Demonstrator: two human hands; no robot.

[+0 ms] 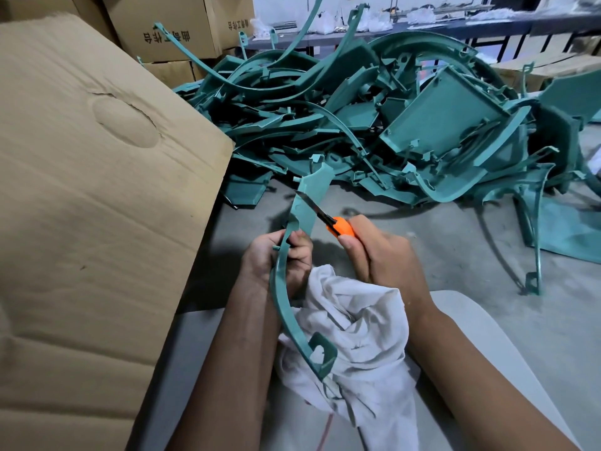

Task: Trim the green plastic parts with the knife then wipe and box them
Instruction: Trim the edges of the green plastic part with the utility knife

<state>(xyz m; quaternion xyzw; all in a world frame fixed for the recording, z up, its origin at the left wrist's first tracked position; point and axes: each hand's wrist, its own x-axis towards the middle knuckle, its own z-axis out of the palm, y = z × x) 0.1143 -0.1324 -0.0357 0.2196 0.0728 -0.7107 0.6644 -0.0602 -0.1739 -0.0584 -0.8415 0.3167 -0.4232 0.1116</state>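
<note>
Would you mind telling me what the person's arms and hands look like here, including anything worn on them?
Both hands, the left hand and the right hand, are bare, with no gloves, rings or watch showing. Both forearms are bare too as far as the picture's lower edge; no sleeve comes into view.

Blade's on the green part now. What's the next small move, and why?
Probably draw the knife along the edge of the curved green part: the right hand has the blade laid against its upper section, the left hand grips it below, and the white cloth waits underneath.
</note>
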